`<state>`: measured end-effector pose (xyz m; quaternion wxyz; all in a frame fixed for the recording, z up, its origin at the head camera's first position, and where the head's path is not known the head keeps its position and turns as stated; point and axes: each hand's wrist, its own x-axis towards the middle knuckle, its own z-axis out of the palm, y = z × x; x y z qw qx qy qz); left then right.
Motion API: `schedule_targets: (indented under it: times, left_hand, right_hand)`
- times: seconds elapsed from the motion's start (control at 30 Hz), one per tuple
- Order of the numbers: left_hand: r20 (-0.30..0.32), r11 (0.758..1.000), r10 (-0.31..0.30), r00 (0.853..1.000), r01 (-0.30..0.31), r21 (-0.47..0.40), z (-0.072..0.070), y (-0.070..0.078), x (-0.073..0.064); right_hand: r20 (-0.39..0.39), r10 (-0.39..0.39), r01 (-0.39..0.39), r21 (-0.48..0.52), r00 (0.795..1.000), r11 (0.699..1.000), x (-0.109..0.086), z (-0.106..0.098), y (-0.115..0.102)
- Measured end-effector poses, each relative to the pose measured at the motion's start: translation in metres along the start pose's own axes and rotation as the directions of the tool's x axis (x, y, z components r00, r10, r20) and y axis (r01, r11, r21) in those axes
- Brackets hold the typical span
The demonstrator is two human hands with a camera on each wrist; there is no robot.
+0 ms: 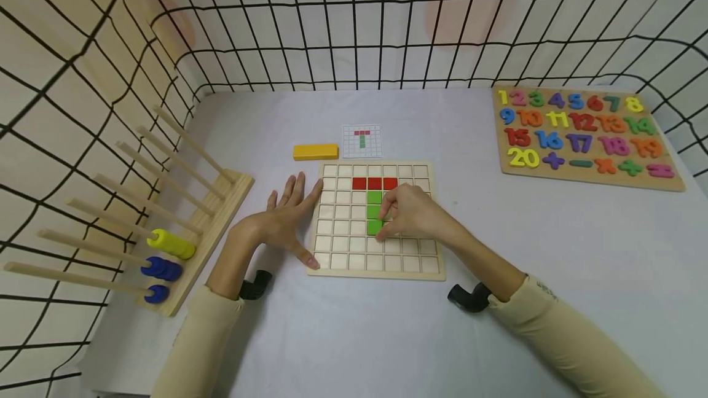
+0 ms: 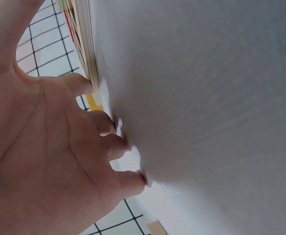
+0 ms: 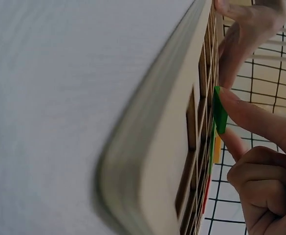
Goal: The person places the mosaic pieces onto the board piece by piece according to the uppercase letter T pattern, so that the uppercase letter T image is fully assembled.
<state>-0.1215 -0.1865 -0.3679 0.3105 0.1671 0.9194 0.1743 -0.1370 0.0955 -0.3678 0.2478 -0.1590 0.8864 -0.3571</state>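
A wooden grid board (image 1: pixel 343 261) lies flat with a row of red square tiles (image 1: pixel 359 183) near its top and green tiles (image 1: pixel 374 197) running down from the middle one. My right hand (image 1: pixel 413 210) pinches the lowest green tile (image 3: pixel 220 110) between thumb and index finger. In the right wrist view that tile tilts up from the grid. My left hand (image 1: pixel 284 217) is spread at the board's left side, its thumb at the lower corner and a fingertip higher on the edge. Its other fingertips (image 2: pixel 133 183) rest on the white cloth.
Above the board lie a pattern card (image 1: pixel 362 141) with a red and green T and a yellow block (image 1: pixel 315 152). At left stands a wooden peg rack (image 1: pixel 235 183) with yellow and blue beads. A number puzzle board (image 1: pixel 592 180) lies right. Black wire mesh (image 1: pixel 354 42) borders the table.
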Motion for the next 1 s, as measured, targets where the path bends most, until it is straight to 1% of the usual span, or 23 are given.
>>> schedule_targets:
  times: [0.13, 0.47, 0.63, 0.83, 1.0]
  left_hand:
    - [0.001, 1.000, -0.006, 1.000, 0.006, 0.010, -0.0003, 0.0014, 0.0005]
    - [0.000, 1.000, -0.015, 1.000, 0.015, 0.012, -0.0012, 0.0010, 0.0003]
    - [-0.005, 1.000, -0.011, 1.000, 0.011, 0.016, -0.0010, 0.0027, 0.0023]
    - [-0.004, 1.000, -0.011, 1.000, 0.011, 0.018, -0.0005, 0.0033, 0.0031]
    - [-0.006, 1.000, -0.008, 1.000, 0.008, 0.029, -0.0014, 0.0035, 0.0029]
  right_hand:
    - [-0.002, 0.019, -0.019, -0.003, 1.000, 1.000, 0.0000, 0.0011, -0.0015]
    - [-0.015, -0.034, 0.034, -0.003, 0.999, 0.999, 0.0044, 0.0025, 0.0011]
    - [-0.036, -0.034, 0.035, 0.008, 0.999, 0.999, 0.0042, 0.0021, 0.0038]
    - [-0.044, -0.027, 0.029, 0.033, 0.999, 0.999, 0.0046, 0.0023, 0.0046]
    - [-0.046, -0.054, 0.056, 0.033, 0.997, 0.998, 0.0054, 0.0025, 0.0076]
